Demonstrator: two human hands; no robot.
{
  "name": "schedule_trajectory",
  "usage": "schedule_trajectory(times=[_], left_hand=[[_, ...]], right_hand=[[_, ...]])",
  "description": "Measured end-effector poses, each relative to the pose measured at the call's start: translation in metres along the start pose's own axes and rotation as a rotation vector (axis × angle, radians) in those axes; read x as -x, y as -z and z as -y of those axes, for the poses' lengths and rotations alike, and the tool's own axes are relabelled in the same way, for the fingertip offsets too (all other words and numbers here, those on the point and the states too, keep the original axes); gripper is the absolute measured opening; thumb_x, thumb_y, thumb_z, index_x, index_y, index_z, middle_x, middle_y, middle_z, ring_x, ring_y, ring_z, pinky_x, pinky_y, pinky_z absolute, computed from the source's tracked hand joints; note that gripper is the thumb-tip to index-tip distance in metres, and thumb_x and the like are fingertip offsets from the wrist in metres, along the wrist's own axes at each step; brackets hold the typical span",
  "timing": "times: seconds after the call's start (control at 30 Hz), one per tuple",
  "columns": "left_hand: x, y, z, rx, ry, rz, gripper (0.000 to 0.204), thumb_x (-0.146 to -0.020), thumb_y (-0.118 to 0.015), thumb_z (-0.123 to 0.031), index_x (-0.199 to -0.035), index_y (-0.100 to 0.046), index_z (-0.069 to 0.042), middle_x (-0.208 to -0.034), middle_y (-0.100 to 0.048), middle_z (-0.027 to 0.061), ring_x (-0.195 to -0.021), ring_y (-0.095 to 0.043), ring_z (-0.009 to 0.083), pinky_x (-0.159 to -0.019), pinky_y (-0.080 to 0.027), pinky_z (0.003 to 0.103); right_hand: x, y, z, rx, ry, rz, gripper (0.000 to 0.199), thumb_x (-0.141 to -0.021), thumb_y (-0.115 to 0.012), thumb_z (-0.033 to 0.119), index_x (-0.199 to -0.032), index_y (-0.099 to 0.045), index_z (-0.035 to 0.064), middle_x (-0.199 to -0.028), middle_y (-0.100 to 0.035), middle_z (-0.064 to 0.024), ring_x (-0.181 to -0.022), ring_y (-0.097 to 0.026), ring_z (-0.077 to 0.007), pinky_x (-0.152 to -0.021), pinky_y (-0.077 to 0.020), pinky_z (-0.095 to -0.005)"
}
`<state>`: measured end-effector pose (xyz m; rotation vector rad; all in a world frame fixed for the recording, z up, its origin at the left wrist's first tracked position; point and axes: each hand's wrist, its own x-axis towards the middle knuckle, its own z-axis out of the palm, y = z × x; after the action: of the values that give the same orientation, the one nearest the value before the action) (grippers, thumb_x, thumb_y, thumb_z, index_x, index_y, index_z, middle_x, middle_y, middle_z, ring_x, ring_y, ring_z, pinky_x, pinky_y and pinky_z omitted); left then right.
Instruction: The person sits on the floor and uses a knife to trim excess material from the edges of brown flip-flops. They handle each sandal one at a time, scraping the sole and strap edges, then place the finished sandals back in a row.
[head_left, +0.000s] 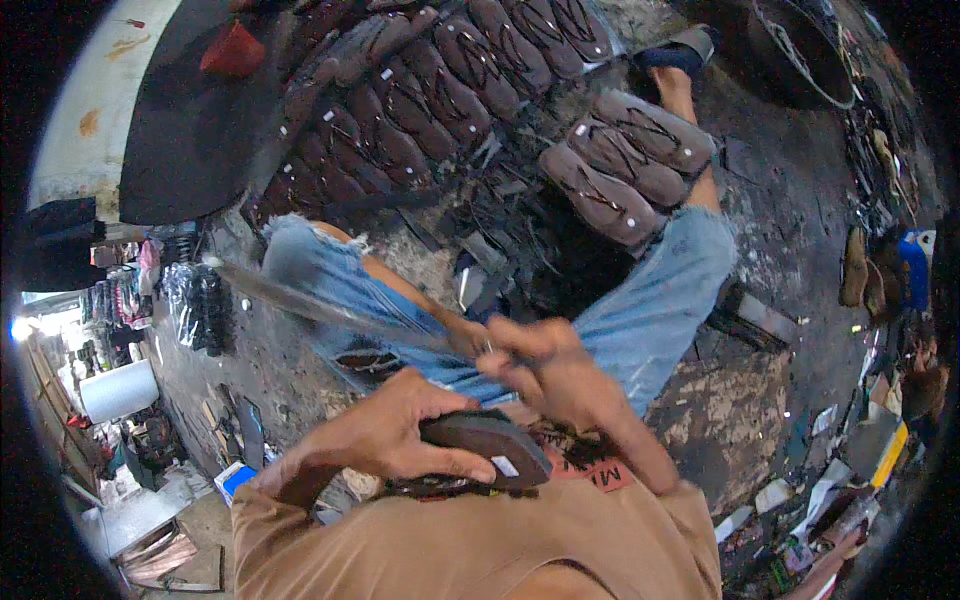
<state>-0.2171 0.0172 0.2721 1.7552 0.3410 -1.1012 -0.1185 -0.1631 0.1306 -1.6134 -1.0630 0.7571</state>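
Observation:
My left hand is closed on a dark flip-flop, held close to my shirt. Its thick sole edge and a small white label show, while part of it is hidden under my fingers. In my closed right hand is the handle end of a long knife. The blade stretches out to the left over my jeans, blurred by motion and apart from the flip-flop. Several brown flip-flops with dark straps lie together by my right shin.
Rows of brown flip-flops cover the floor ahead. Dark offcuts are heaped between my legs. A large dark sheet stands at the far left, and a round dark tub at the far right. Scattered scraps lie along the right side.

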Motion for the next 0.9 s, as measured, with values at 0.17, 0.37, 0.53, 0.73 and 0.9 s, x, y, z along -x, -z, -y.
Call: schedule_trajectory(times=[0.17,0.37,0.53,0.73,0.9], left_hand=[[0.006,0.014,0.019,0.411,-0.233,-0.538,0.049,-0.082,-0.084,-0.022,-0.122,-0.064,-0.004,-0.109,-0.071,0.0141,-0.101,-0.07,0.0268,-0.091,-0.055,0.038],[-0.048,0.001,0.043,1.34,-0.663,-0.97,0.048,-0.089,-0.074,-0.008,-0.133,-0.056,-0.005,-0.121,-0.067,0.0105,-0.11,-0.067,0.0265,-0.099,-0.054,0.043],[-0.059,-0.026,0.032,1.577,-0.679,-0.767,0.04,-0.091,-0.075,-0.013,-0.127,-0.06,-0.007,-0.116,-0.068,0.0059,-0.107,-0.067,0.0213,-0.092,-0.059,0.041],[-0.062,-0.038,0.049,1.629,-0.663,-0.758,0.039,-0.089,-0.075,-0.007,-0.125,-0.06,-0.007,-0.106,-0.069,0.003,-0.102,-0.069,0.0184,-0.087,-0.061,0.039],[-0.065,-0.045,0.048,1.555,-0.651,-0.834,0.038,-0.086,-0.075,-0.001,-0.122,-0.063,-0.005,-0.106,-0.07,0.0029,-0.099,-0.069,0.0161,-0.087,-0.058,0.035]], right_hand=[[0.004,0.066,-0.044,-0.525,-0.223,-0.55,0.035,-0.108,-0.046,0.039,-0.104,-0.061,0.0078,-0.069,-0.052,0.0051,-0.06,-0.046,-0.0071,-0.05,-0.0391,-0.0274],[0.043,0.055,-0.032,-0.2,-0.26,-0.636,0.047,-0.109,-0.04,0.046,-0.113,-0.059,0.0034,-0.065,-0.051,0.0009,-0.054,-0.045,-0.0076,-0.05,-0.0366,-0.0257],[0.082,-0.002,0.005,-0.014,-0.241,-0.295,0.042,-0.105,-0.05,0.042,-0.102,-0.061,0.0011,-0.062,-0.049,-0.0084,-0.053,-0.049,-0.017,-0.052,-0.0383,-0.0328],[0.11,-0.01,0.007,0.1,-0.348,-0.178,0.032,-0.101,-0.055,0.035,-0.097,-0.058,0.003,-0.062,-0.049,-0.0191,-0.055,-0.052,-0.0395,-0.054,-0.0395,-0.0462],[0.056,-0.003,-0.007,0.211,-0.273,-0.175,0.028,-0.1,-0.058,0.032,-0.098,-0.057,0.0043,-0.067,-0.056,-0.0214,-0.064,-0.056,-0.0472,-0.057,-0.0407,-0.0521]])
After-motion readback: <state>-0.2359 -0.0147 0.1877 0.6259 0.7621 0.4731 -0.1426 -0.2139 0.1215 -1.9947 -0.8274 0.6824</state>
